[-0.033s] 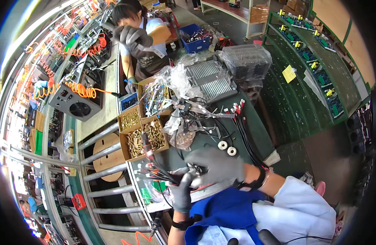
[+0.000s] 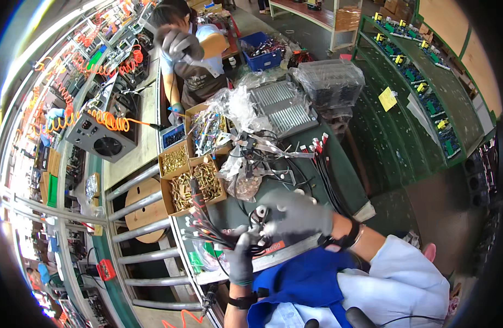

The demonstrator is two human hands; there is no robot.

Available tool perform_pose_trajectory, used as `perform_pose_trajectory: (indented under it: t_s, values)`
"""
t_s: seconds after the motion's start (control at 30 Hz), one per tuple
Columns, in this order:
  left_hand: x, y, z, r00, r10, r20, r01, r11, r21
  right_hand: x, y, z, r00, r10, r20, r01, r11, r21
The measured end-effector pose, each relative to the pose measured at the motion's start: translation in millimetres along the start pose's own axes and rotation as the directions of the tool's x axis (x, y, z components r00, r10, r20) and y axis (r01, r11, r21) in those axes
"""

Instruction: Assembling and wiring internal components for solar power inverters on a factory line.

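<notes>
My left hand [image 2: 241, 259], in a grey glove, is closed round a bundle of black cables [image 2: 216, 235] at the table's front edge. The bundle's red and white ends fan out to the left. Just right of it, my gloved right hand [image 2: 298, 214] is smeared by motion, so its fingers cannot be made out. Beside its fingertips shows a small white round piece [image 2: 261, 210], too blurred to name. Past my right hand, a white ring-shaped roll [image 2: 299, 192] is partly covered. More black cables with red and white connectors [image 2: 328, 180] lie on the right of the table.
Cardboard boxes of brass screws [image 2: 180, 191] stand at the table's left, beside metal rollers [image 2: 148, 229]. Beyond lie clear plastic bags [image 2: 243, 112] and a grey finned panel [image 2: 284, 109]. A co-worker [image 2: 194, 71] stands across the table. A grey metal case [image 2: 101, 136] sits at left.
My right hand has moved slightly up and to the right, away from my left hand. The small white round piece now shows beside its fingers. The co-worker's raised hand has shifted slightly.
</notes>
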State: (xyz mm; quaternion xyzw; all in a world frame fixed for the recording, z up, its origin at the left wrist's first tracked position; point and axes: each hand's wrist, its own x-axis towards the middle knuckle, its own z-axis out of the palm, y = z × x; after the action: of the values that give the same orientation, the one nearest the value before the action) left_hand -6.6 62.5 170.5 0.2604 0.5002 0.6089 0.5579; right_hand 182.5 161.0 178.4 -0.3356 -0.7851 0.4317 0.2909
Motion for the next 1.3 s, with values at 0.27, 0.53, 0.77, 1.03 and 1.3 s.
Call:
perform_pose_trajectory:
  t_s: [0.27, 0.53, 0.77, 1.03, 1.3]
  values:
    - [-22.3, 49.4, -0.3, 0.847, 0.281, 0.452, -0.147, 0.94, -0.309, -26.1, 118.8, -14.9, 0.847, 0.518, -0.114, -0.455, 0.599, -0.658]
    - [-3.1, -1.1, 0.9, 0.875, -0.41, 0.259, 0.44, 0.895, -0.068, -44.0, -23.0, 8.9, 0.983, 0.142, -0.113, -0.137, 0.989, 0.05]
    - [26.9, 17.5, -0.4, 0.893, -0.362, 0.269, 0.451, 0.735, -0.507, -68.3, -51.6, 21.4, 0.962, -0.144, 0.231, 0.179, 0.974, -0.142]
    - [-18.5, 13.6, -14.0, 0.954, -0.226, 0.197, 0.285, 0.886, -0.365, -25.6, 119.9, -0.9, 0.698, 0.559, -0.448, -0.715, 0.504, -0.484]
    - [-28.4, 0.2, -18.4, 0.986, -0.165, -0.007, 0.161, 0.968, -0.194, -19.1, 171.0, -16.9, 0.613, 0.747, -0.257, -0.784, 0.534, -0.318]
